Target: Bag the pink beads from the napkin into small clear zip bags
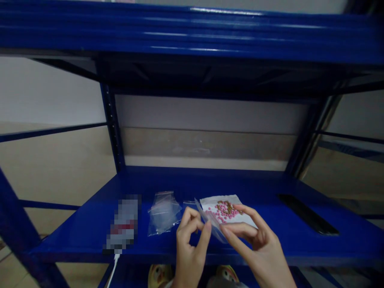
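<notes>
A small clear plastic bag [214,226] is held up between my two hands above the shelf's front part. My left hand [192,238] pinches its left side, with the fingers curled in. At the bag's right edge, the thumb and a finger of my right hand [255,238] close on it, while the index finger reaches over the paper. Just behind lies a white paper sheet [207,202] bearing pink round tablets [221,212] and brown-gold capsules [229,209]. The bag and my right fingers cover part of the sheet. Whether anything is inside the bag is unclear.
Several clear zip bags [164,214] lie stacked to the left. Farther left is a pixelated device [124,224] with a white cable [113,269] hanging over the edge. A black phone-like slab [307,214] rests at right. An upper blue shelf beam [192,32] spans overhead.
</notes>
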The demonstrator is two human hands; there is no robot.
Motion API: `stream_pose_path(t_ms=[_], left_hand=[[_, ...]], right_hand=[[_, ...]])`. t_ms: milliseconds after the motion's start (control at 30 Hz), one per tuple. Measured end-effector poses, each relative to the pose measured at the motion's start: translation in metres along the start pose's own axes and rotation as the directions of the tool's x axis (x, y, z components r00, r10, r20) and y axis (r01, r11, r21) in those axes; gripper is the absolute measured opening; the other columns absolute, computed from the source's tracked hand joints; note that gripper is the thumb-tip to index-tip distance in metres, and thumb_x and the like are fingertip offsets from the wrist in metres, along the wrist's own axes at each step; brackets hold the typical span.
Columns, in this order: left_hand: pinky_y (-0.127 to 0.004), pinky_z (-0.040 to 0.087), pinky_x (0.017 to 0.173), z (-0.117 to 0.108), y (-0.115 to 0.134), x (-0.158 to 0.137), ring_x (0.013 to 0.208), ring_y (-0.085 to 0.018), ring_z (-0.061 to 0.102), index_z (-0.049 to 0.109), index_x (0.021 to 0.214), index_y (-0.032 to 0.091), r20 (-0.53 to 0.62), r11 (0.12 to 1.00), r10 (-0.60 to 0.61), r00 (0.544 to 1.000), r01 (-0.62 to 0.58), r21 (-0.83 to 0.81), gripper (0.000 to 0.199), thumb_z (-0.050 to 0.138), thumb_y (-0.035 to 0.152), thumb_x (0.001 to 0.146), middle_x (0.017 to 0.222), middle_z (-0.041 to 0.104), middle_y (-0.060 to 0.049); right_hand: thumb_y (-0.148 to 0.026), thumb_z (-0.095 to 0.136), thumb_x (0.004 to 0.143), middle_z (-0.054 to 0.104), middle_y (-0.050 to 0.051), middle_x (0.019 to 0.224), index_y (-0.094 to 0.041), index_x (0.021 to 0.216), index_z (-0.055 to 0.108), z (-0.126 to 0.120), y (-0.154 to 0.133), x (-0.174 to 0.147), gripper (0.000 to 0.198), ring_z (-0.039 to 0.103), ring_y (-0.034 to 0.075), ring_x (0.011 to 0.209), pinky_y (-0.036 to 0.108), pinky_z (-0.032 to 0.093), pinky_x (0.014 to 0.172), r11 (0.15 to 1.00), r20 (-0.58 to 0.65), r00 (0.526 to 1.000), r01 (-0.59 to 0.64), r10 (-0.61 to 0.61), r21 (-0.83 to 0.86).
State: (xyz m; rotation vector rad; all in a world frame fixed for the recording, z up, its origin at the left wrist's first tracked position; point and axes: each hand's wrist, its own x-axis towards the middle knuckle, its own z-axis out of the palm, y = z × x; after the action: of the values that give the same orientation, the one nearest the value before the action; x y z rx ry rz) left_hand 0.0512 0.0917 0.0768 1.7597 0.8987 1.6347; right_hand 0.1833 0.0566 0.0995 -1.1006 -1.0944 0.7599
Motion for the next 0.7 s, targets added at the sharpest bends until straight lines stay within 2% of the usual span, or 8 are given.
stream_pose_path(t_ms=[100, 333, 467, 567, 700], left_hand=[[-0.023, 0.039, 0.060, 0.005, 0.004, -0.003, 0.064, -0.013, 0.048, 0.045, 0.056, 0.018, -0.046, 0.999, 0.026, 0.999, -0.027, -0.033, 0.031, 0.046, 0.029, 0.085, 0.065, 0.046, -0.001], [-0.025, 0.038, 0.058, -0.003, -0.005, -0.004, 0.064, -0.014, 0.047, 0.050, 0.055, 0.017, -0.012, 0.997, 0.080, 0.997, -0.080, 0.014, 0.033, 0.043, 0.028, 0.085, 0.064, 0.045, -0.002], [-0.025, 0.038, 0.061, -0.003, -0.004, -0.005, 0.067, -0.014, 0.048, 0.049, 0.056, 0.017, -0.009, 0.992, 0.122, 0.993, -0.121, 0.029, 0.027, 0.050, 0.028, 0.081, 0.068, 0.046, -0.002], [-0.024, 0.039, 0.062, 0.002, 0.002, -0.007, 0.068, -0.013, 0.048, 0.051, 0.060, 0.017, -0.022, 0.995, 0.081, 0.996, -0.080, 0.067, 0.022, 0.053, 0.025, 0.080, 0.071, 0.046, -0.001], [-0.023, 0.039, 0.061, 0.007, 0.006, -0.009, 0.067, -0.013, 0.047, 0.047, 0.059, 0.017, -0.047, 1.000, 0.005, 0.999, -0.004, 0.030, 0.028, 0.045, 0.026, 0.085, 0.072, 0.045, -0.002]], right_hand=[[-0.035, 0.077, 0.060, 0.071, 0.004, 0.064, -0.021, 0.109, 0.052, 0.001, 0.000, -0.001, 0.056, 0.068, 0.022, 0.063, 0.031, 0.055, 0.067, 1.000, 0.006, 1.000, -0.011, 0.011, -0.022], [-0.040, 0.078, 0.055, 0.069, 0.002, 0.057, -0.019, 0.106, 0.055, 0.006, -0.008, -0.004, 0.059, 0.067, 0.023, 0.057, 0.034, 0.055, 0.066, 0.997, -0.009, 0.999, -0.051, 0.051, -0.061], [-0.043, 0.080, 0.050, 0.068, 0.002, 0.056, -0.019, 0.103, 0.055, 0.007, -0.011, -0.004, 0.063, 0.066, 0.022, 0.054, 0.033, 0.055, 0.062, 0.996, -0.007, 0.997, -0.076, 0.076, -0.051], [-0.043, 0.081, 0.048, 0.068, 0.002, 0.055, -0.019, 0.101, 0.053, 0.008, -0.010, -0.004, 0.065, 0.066, 0.021, 0.053, 0.031, 0.055, 0.060, 0.996, 0.006, 0.996, -0.089, 0.089, -0.027], [-0.044, 0.081, 0.046, 0.068, 0.002, 0.054, -0.019, 0.095, 0.056, 0.010, -0.007, -0.003, 0.061, 0.065, 0.020, 0.050, 0.029, 0.055, 0.055, 0.996, 0.030, 0.996, -0.085, 0.085, -0.007]])
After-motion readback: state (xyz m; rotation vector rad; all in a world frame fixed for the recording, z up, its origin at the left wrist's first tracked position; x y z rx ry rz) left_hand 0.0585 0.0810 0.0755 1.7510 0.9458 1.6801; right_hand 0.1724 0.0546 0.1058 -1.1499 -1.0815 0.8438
